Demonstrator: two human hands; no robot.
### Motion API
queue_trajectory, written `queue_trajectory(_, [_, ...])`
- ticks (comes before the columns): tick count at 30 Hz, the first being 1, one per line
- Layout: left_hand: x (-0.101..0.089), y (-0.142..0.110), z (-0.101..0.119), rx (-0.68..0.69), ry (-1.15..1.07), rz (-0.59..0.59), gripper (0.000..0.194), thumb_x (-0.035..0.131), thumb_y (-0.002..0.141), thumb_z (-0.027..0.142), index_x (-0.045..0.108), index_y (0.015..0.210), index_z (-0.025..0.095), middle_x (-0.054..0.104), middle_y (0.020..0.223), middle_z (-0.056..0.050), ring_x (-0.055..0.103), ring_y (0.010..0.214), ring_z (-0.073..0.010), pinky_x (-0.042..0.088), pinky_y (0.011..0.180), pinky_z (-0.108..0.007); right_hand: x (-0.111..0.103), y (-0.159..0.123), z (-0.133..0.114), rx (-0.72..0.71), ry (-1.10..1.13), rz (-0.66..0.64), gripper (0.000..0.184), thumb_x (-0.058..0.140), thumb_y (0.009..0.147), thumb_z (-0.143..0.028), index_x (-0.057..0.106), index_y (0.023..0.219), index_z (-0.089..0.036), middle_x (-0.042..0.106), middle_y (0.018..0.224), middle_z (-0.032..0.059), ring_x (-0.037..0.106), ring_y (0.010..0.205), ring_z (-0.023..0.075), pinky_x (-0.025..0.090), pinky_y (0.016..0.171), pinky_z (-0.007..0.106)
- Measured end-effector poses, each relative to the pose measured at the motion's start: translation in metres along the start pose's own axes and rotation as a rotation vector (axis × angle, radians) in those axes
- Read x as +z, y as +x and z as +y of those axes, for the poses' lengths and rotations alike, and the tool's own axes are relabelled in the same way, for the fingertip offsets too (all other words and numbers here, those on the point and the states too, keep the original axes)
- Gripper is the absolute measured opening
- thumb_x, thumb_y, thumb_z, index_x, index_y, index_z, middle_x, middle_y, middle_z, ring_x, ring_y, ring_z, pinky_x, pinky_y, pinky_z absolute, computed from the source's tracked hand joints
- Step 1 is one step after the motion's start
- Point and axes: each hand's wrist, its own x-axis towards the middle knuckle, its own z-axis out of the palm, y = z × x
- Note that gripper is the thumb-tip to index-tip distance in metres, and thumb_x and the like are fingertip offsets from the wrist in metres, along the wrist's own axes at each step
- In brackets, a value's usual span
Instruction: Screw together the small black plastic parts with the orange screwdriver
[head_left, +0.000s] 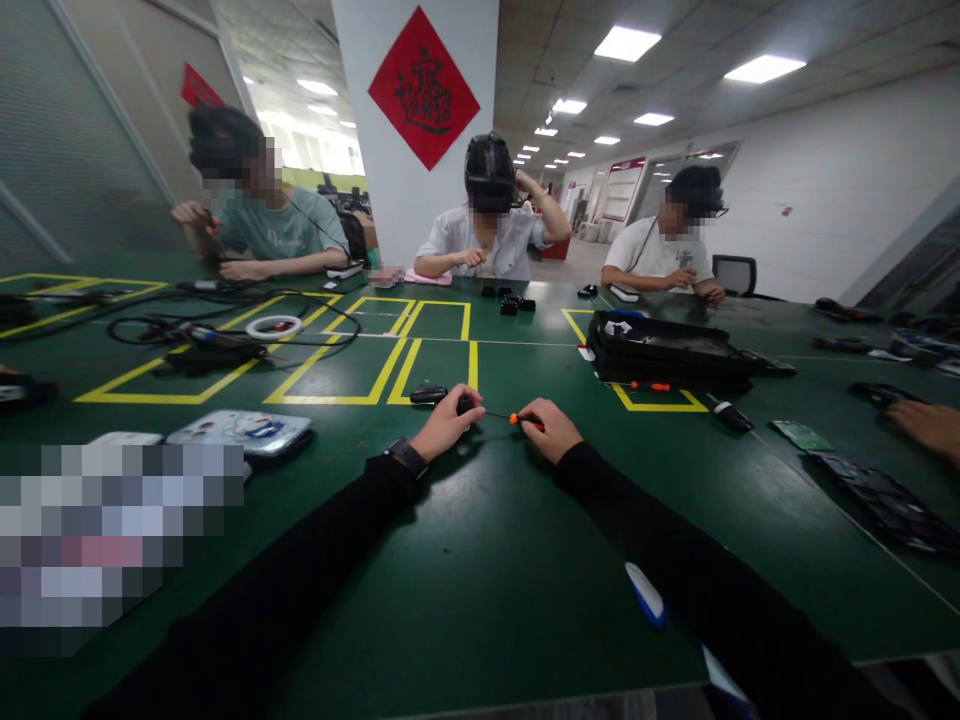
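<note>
Head view, left hand [446, 428]: fingers clamped on small rounded black part [465, 403], held over dark green counter [480, 560].
Head view, right hand [553, 430]: fingers closed round thin-shafted orange-and-black screwdriver [514, 419]; shaft aimed leftward; tip contact cannot be told.
Just beyond left hand: glossy black elongated object [428, 395], laid on counter.
Steadiness, judged: black part best braced firmly, screwdriver shaft kept square to it, pressure applied lightly.

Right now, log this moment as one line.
left hand: holding small black object; right hand: gripping orange-and-black screwdriver; screwdriver shaft: pointing toward left hand
</note>
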Motion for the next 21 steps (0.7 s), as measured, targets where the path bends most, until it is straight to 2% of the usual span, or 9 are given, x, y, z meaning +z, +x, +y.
queue_trajectory(6, [0.0003, -0.0001, -0.0002, -0.003, -0.028, -0.002, 0.021, 0.049, 0.073, 0.032, 0.048, 0.089, 0.018, 0.053, 0.079, 0.001, 0.052, 0.069, -0.0113, 0.042, 0.067, -0.025, 0.0004, 0.0003, 0.0018, -0.020, 0.020, 0.004, 0.011, 0.049, 0.072, -0.015, 0.054, 0.081, -0.016, 0.053, 0.083, 0.0041, 0.046, 0.081, 0.0160, 0.037, 0.075, 0.029])
queue_trajectory(14, [0.0010, 0.0002, 0.0022, -0.002, 0.005, 0.012, 0.019, 0.050, 0.072, 0.030, 0.049, 0.087, 0.018, 0.054, 0.079, 0.001, 0.051, 0.072, -0.0120, 0.041, 0.072, -0.027, -0.0001, -0.0015, -0.0040, 0.014, 0.071, -0.016, 0.022, 0.055, 0.066, -0.014, 0.050, 0.087, -0.018, 0.053, 0.086, 0.0031, 0.046, 0.081, 0.0161, 0.037, 0.073, 0.028])
queue_trajectory(21, [0.0011, 0.0008, 0.0004, 0.022, 0.004, 0.013, 0.018, 0.050, 0.072, 0.029, 0.049, 0.087, 0.018, 0.053, 0.078, 0.001, 0.050, 0.071, -0.0111, 0.040, 0.069, -0.025, 0.0005, 0.0008, 0.0003, -0.029, 0.006, -0.047, 0.011, 0.046, 0.074, -0.014, 0.056, 0.080, -0.016, 0.054, 0.084, 0.0046, 0.046, 0.083, 0.0166, 0.036, 0.078, 0.031])
